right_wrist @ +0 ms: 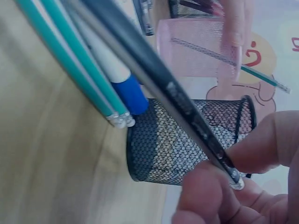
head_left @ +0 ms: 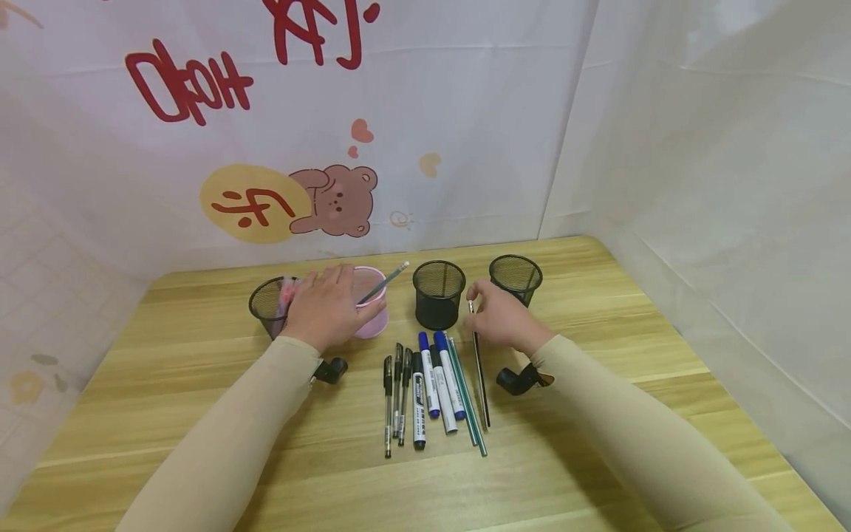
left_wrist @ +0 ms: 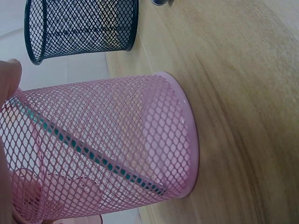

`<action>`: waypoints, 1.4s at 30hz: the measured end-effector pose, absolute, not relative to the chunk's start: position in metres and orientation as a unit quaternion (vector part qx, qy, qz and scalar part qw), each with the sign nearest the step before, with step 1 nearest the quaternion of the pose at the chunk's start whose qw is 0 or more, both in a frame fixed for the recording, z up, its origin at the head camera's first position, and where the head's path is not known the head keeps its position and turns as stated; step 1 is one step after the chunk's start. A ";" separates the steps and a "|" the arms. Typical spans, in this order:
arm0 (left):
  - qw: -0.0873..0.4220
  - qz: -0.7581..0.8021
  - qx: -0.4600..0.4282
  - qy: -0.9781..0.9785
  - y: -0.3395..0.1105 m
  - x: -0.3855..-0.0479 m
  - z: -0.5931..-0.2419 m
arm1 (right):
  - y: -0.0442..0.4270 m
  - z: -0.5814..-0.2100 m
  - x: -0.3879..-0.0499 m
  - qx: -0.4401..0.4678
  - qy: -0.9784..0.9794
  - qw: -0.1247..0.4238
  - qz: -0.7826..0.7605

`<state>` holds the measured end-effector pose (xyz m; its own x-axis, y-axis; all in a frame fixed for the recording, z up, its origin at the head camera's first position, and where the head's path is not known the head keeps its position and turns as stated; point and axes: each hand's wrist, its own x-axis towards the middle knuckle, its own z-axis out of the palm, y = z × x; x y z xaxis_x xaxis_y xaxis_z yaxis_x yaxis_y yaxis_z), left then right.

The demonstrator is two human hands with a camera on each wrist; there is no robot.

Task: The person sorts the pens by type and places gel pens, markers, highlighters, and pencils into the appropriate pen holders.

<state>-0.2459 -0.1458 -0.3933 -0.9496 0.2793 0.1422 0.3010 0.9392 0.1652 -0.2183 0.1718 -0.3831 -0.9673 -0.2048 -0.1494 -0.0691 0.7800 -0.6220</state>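
My left hand [head_left: 323,307] grips the rim of a pink mesh pen cup [head_left: 371,325], thumb on one side and fingers behind the mesh. A green pencil [head_left: 385,284] leans inside this cup, its white eraser end sticking out over the rim. Between thumb and fingers, my right hand [head_left: 503,316] pinches a black pencil [right_wrist: 177,100] close to its eraser end. That pencil slants down toward the table, beside two green pencils [right_wrist: 70,60]. Just behind the right hand stand a black mesh cup [head_left: 439,295] and, farther right, another black mesh cup [head_left: 515,275].
A third black mesh cup [head_left: 266,304] with something pinkish in it stands at the left, partly covered by the left hand. Several black pens [head_left: 397,391] and several markers [head_left: 432,377] lie in a row on the wooden table [head_left: 319,465]. White printed cloth [head_left: 479,111] hangs behind.
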 end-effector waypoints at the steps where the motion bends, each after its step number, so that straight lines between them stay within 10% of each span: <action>1: 0.059 -0.094 -0.147 -0.983 -0.146 -0.246 -0.393 | 0.172 -0.382 -0.218 -0.072 0.933 0.103 -0.336; 42: 0.061 -0.095 -0.145 -0.983 -0.144 -0.246 -0.392 | 0.157 -0.374 -0.217 -0.101 0.768 -0.097 -0.624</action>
<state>-0.2457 -0.1441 -0.3917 -0.9507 0.2732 0.1469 0.2963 0.9400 0.1694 -0.2173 0.1570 -0.3745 -0.9607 -0.0331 0.2755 -0.2764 0.1999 -0.9400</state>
